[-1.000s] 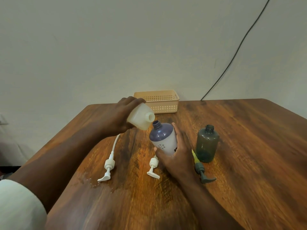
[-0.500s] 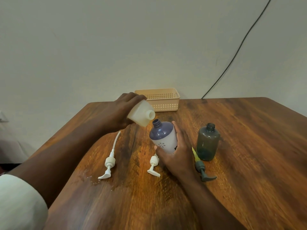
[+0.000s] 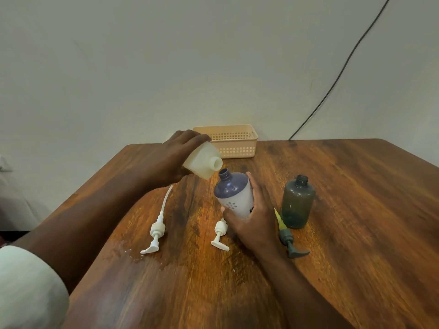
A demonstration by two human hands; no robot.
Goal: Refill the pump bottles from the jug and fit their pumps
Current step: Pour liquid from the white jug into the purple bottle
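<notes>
A dark, glossy wooden table (image 3: 356, 233) with strong grain fills the lower view; a few small wet drops (image 3: 133, 254) sit on it close to the near left edge, beside a pale sleeve (image 3: 26, 288). Three loose pumps lie in a row: a white pump with a long tube (image 3: 156, 230) on the left, a second white pump (image 3: 219, 236) in the middle, and a grey pump with a yellowish tube (image 3: 288, 241) on the right. The right hand (image 3: 254, 217) has its fingers wrapped round a purple-and-white plastic bottle (image 3: 234, 194), uncapped and tilted leftward. Just above its neck, the left hand (image 3: 175, 157) grips a translucent white plastic jug (image 3: 204, 161), tipped with its mouth toward the bottle. A smoky grey translucent bottle (image 3: 297, 203) stands upright and open, apart to the right. The right half of the table lies bare out to its rounded far corner. A beige perforated plastic basket (image 3: 232, 143) sits at the far edge against a plain pale wall (image 3: 166, 67), where a black cable (image 3: 332, 84) runs diagonally
</notes>
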